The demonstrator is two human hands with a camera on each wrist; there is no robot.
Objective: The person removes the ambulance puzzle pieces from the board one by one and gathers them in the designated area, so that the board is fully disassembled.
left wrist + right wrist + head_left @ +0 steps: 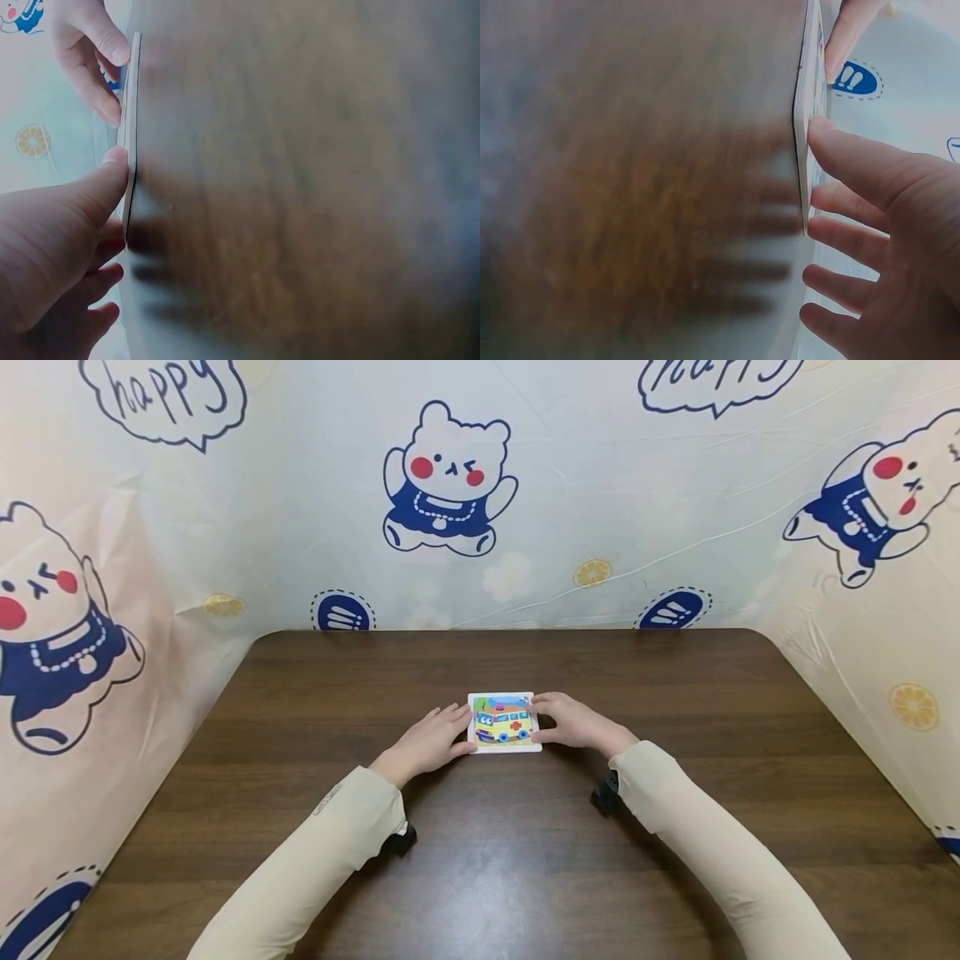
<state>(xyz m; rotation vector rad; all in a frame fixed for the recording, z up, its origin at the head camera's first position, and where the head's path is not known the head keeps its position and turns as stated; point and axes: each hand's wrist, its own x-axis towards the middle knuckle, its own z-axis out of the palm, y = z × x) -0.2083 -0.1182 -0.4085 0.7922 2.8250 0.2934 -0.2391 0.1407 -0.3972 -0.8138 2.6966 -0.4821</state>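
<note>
card [802, 109] cropped atop right wrist view, tabletop [630, 187] blurred

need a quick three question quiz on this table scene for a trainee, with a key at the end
1. What colour is the vehicle printed on the picture board?
2. True or false: the left hand and the right hand are at opposite edges of the board.
3. Pick one. The table top is: a) bright red, b) dark brown, c) plain white.

Key: 1. Yellow. 2. True. 3. b.
</note>
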